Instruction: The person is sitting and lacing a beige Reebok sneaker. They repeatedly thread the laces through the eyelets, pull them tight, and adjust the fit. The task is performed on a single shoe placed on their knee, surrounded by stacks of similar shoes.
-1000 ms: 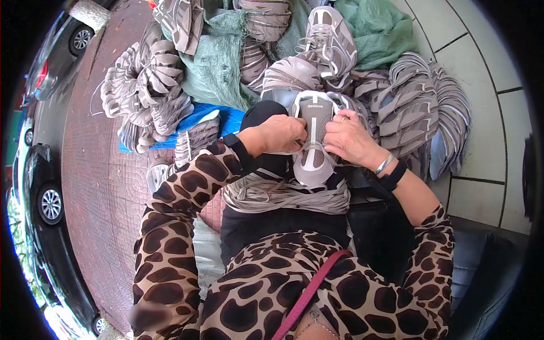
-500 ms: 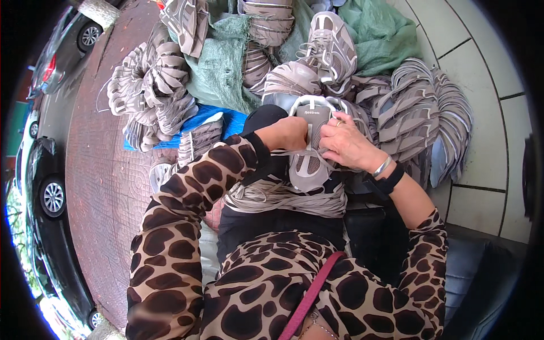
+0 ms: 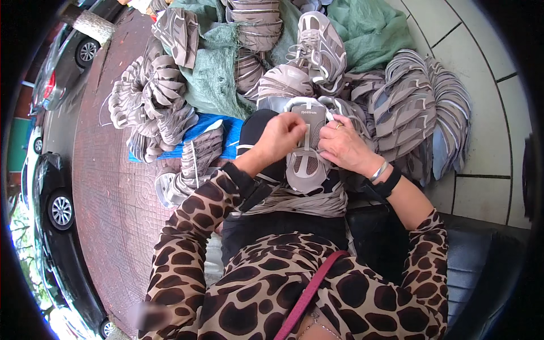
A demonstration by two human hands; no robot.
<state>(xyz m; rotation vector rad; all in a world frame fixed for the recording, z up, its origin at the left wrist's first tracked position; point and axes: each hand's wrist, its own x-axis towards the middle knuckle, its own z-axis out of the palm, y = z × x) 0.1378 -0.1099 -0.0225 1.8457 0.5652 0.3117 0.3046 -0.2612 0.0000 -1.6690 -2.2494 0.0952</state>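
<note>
A grey-beige sports shoe upper [image 3: 306, 177] lies over my lap, toe towards me and tongue away from me. My right hand [image 3: 344, 146] is closed on its right side edge, thumb and fingers at the eyelet row. Over the left side of the tongue, my left hand [image 3: 283, 136] has its fingers pinched together; whatever is between them is too small or hidden to tell. A pale lace strand crosses the upper just below the hands. Across my thighs lies a thick bundle of beige shoelaces [image 3: 300, 203].
A laced shoe [image 3: 320, 51] stands beyond my hands. Nested stacks of uppers lie at the right [image 3: 405, 110] and left [image 3: 147, 85], among green woven sacks [image 3: 371, 31]. Blue sheeting [image 3: 229, 133] lies on the paving at left. Cars [image 3: 59, 209] are parked further left.
My left hand has lifted slightly and turned, its forearm drawn back to the left and its fingertips now pinched by the tongue. My right hand stays at the shoe upper's edge.
</note>
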